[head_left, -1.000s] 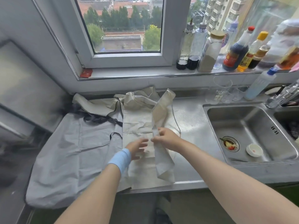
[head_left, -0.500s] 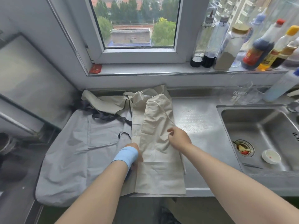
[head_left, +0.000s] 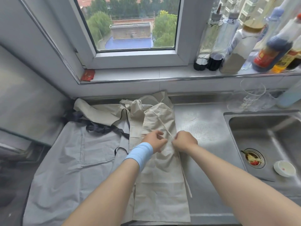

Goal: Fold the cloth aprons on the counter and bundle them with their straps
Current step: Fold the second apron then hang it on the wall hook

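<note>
Light-blue wristband (left wrist)

I see the beige apron folded into a long strip on the counter, its left edge over the grey apron. My right hand pinches the strap. My left hand rests just beside it, fingers bent, grip unclear.
</note>
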The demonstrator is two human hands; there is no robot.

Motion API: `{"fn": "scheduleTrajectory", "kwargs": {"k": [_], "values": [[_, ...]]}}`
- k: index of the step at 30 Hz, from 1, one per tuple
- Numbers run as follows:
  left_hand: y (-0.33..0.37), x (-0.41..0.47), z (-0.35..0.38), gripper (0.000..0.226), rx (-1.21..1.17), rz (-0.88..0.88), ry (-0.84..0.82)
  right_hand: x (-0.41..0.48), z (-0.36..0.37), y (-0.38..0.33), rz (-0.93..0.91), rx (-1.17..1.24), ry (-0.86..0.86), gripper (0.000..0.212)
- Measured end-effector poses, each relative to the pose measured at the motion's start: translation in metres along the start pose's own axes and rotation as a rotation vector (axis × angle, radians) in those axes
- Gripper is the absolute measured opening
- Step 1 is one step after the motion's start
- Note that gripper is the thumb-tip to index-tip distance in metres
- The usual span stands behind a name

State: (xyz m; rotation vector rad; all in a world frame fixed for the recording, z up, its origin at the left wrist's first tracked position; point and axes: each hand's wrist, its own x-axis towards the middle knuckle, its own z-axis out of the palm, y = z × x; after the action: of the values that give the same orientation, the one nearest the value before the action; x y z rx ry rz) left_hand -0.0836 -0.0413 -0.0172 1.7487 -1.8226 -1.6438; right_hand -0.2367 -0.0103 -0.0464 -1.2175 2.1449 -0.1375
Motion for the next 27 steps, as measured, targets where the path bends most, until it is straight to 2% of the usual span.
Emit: {"fn": "scheduleTrajectory", "kwargs": {"k": [2, 3, 6, 7, 9, 10, 13, 15, 17, 20, 22, 24, 27], "values": [[0.009, 0.001, -0.006, 0.055, -0.173, -0.074, -0.113, 0.004, -0.016, -0.021, -0.077, 0.353, -0.097, 0.020], [0.014, 0.002, -0.011, 0.052, -0.195, -0.077, -0.151, 0.005, -0.025, -0.033, -0.118, 0.490, -0.169, 0.020], [0.022, 0.008, -0.032, 0.011, -0.126, -0.034, -0.113, 0.004, -0.044, -0.067, -0.240, 0.634, -0.321, 0.009], [0.022, 0.010, -0.042, 0.008, -0.135, -0.044, -0.055, 0.007, -0.046, -0.075, -0.250, 0.665, -0.322, 0.006], [0.019, 0.014, -0.068, 0.016, -0.059, -0.061, 0.134, 0.014, -0.046, -0.086, -0.214, 0.736, -0.299, 0.008], [0.015, 0.015, -0.085, 0.015, 0.068, -0.072, 0.241, 0.018, -0.042, -0.091, -0.181, 0.745, -0.280, 0.012], [0.001, 0.017, -0.129, 0.026, 0.319, -0.181, 0.495, 0.028, -0.030, -0.087, -0.097, 0.646, -0.183, 0.020], [-0.006, 0.018, -0.148, 0.031, 0.413, -0.269, 0.549, 0.033, -0.024, -0.079, -0.087, 0.605, -0.106, 0.019], [-0.002, 0.016, -0.148, 0.037, 0.554, -0.310, 0.494, 0.038, -0.023, -0.066, -0.088, 0.526, 0.007, 0.022], [0.016, 0.024, -0.123, 0.042, 0.668, -0.152, 0.429, 0.043, -0.031, -0.041, 0.015, 0.354, 0.117, 0.022], [0.035, 0.037, -0.100, 0.041, 0.664, 0.044, 0.384, 0.045, -0.036, -0.025, 0.092, 0.243, 0.076, 0.009], [0.053, 0.050, -0.073, 0.038, 0.667, 0.204, 0.270, 0.046, -0.035, -0.016, 0.117, 0.169, -0.007, 0.021], [0.080, 0.072, -0.034, 0.038, 0.798, 0.353, 0.139, 0.048, -0.028, -0.007, 0.126, 0.198, -0.080, 0.030]]}}
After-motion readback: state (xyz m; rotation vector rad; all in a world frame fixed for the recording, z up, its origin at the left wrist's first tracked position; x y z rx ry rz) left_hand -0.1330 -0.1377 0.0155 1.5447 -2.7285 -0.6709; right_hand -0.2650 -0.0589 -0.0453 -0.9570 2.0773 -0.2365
